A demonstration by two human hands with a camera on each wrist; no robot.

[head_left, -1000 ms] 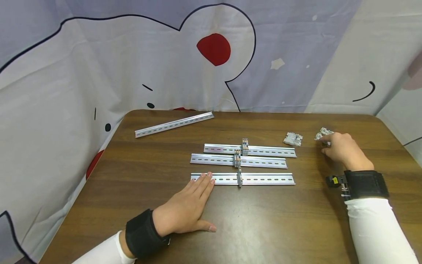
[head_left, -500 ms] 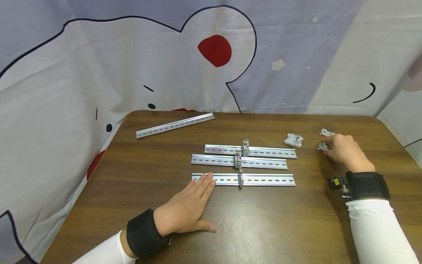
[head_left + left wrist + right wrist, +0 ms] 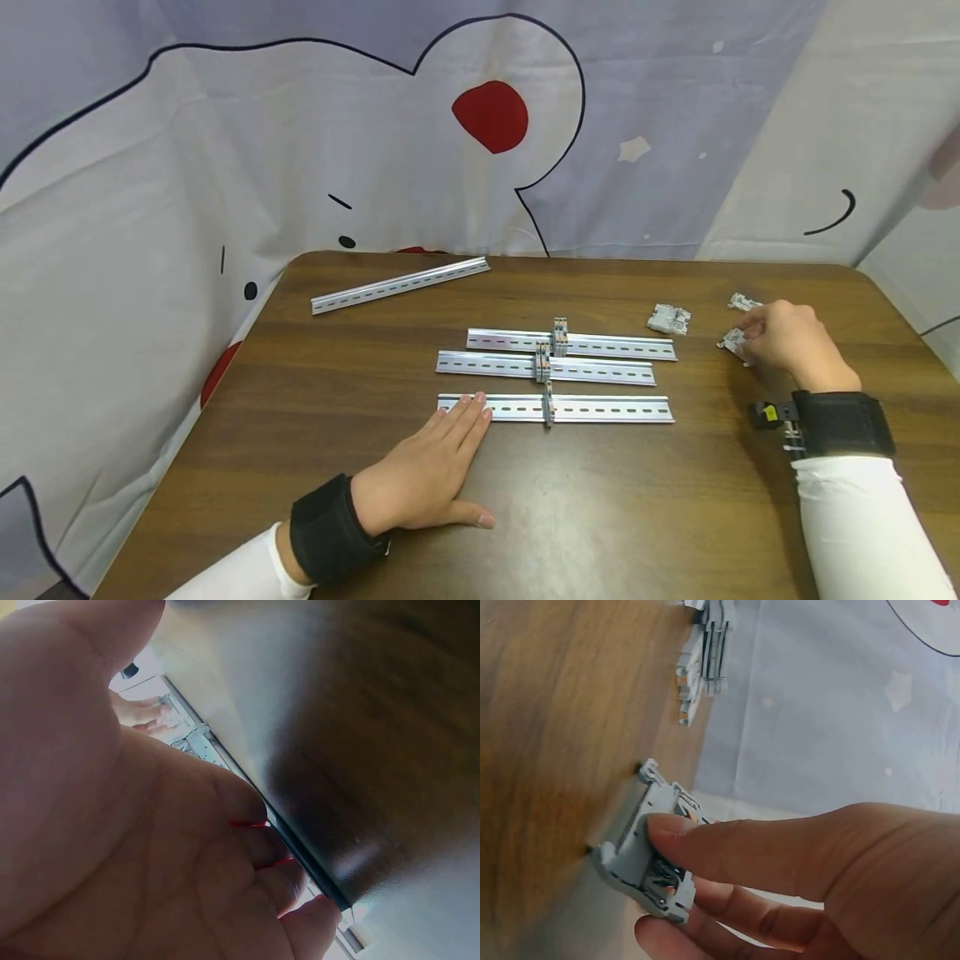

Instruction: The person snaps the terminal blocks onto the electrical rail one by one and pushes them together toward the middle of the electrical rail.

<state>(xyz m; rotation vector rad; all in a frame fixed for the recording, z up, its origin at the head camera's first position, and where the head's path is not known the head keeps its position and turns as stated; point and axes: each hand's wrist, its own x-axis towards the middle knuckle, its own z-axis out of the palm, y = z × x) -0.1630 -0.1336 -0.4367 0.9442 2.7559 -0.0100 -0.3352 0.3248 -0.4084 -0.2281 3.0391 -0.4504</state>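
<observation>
My right hand (image 3: 801,343) pinches a grey DIN-rail terminal block (image 3: 634,855) between thumb and fingers, at the right of the table. In the head view this terminal block (image 3: 732,340) is tilted and partly hidden by the fingers. With its fingers extended, my left hand (image 3: 423,473) rests on the left end of the front slotted DIN rail (image 3: 611,408). One thin terminal block (image 3: 548,405) sits across that rail near its middle. Behind it lie a second rail (image 3: 487,363) and a third rail (image 3: 622,347), each carrying terminal blocks near mid-length.
Another loose terminal block (image 3: 742,302) lies just beyond my right hand. Left of it, a small cluster of terminal blocks (image 3: 667,319) lies on the wooden table (image 3: 600,517). A bare DIN rail (image 3: 401,286) lies slanted at the back left. A printed curtain (image 3: 300,150) hangs behind.
My right fingers have taken hold of one terminal block and drawn it apart from the one behind it, tilting it. My left hand stays on the front rail.
</observation>
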